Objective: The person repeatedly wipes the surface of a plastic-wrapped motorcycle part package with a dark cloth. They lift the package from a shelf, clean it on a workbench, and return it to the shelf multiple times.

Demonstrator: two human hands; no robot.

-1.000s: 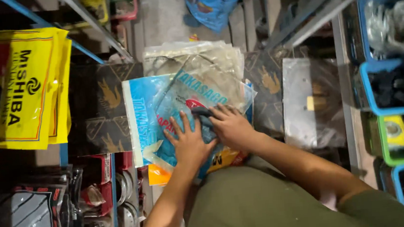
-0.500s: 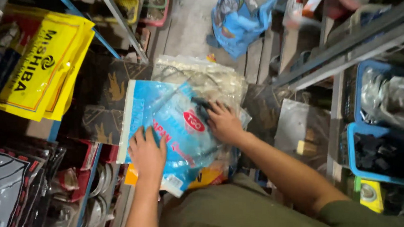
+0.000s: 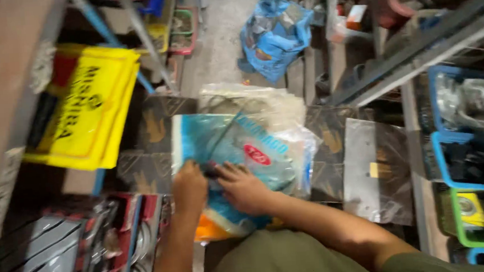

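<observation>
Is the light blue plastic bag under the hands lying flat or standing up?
Lying flat: the blue bag lies spread on a stack, both the left hand and right hand on it.

A single head-worn camera looks steeply down from above, close over the person's forearms, facing along a narrow aisle floor [image 3: 221,35] between shelves. The frame is tilted and slightly blurred. No second view overlaps it.

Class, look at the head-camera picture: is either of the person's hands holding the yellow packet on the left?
No: both the left hand and the right hand rest on the blue plastic packet, apart from the yellow packet.
</observation>
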